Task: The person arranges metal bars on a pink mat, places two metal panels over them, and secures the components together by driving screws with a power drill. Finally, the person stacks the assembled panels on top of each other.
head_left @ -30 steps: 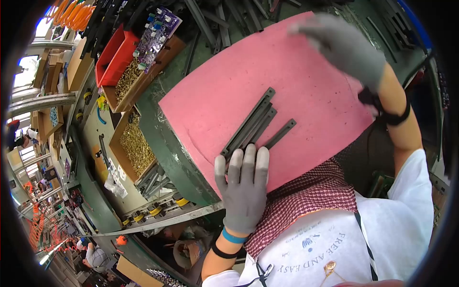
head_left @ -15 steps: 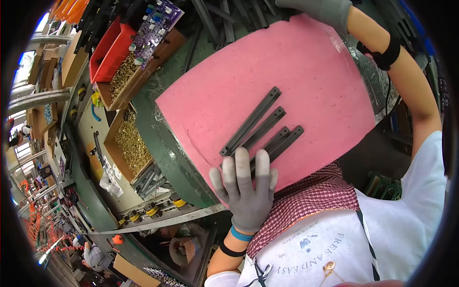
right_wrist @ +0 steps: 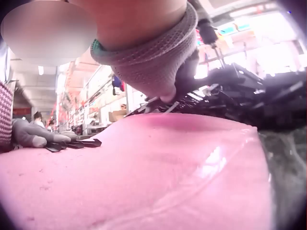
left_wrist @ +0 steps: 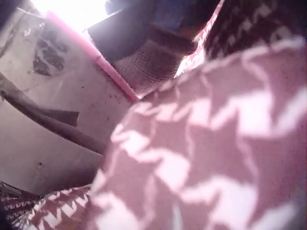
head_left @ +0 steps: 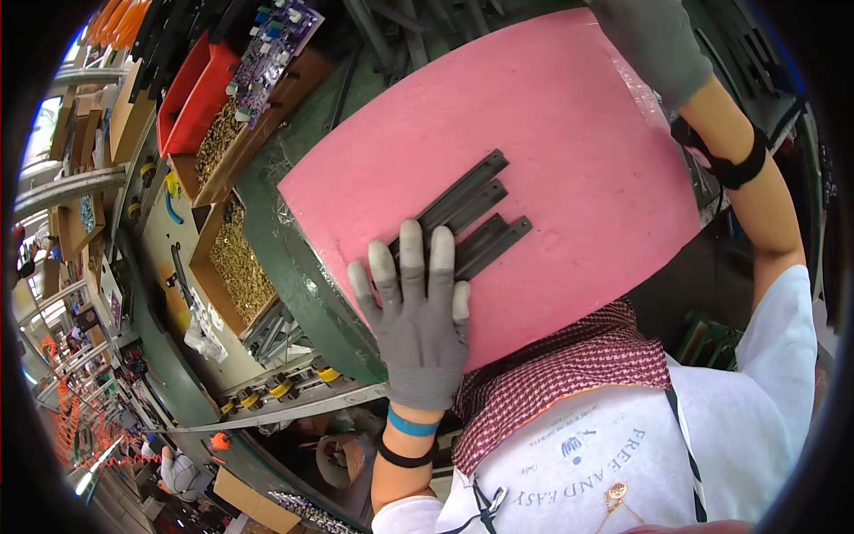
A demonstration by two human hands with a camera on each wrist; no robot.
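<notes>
Left hand [head_left: 418,322] rests on dark bars [head_left: 480,205] that jut out beyond it.

factory workshop, assembly area by the look: green bench [head_left: 325,311] w/ pink mat [head_left: 587,133] & dark bars [head_left: 463,189], loose brass-coloured bits [head_left: 238,262], circuit board [head_left: 274,58], red bin [head_left: 191,98], orange coiled tubing [head_left: 114,25]; in bg, long hall, cardboard boxes [head_left: 131,120], another person [head_left: 183,476].
</notes>
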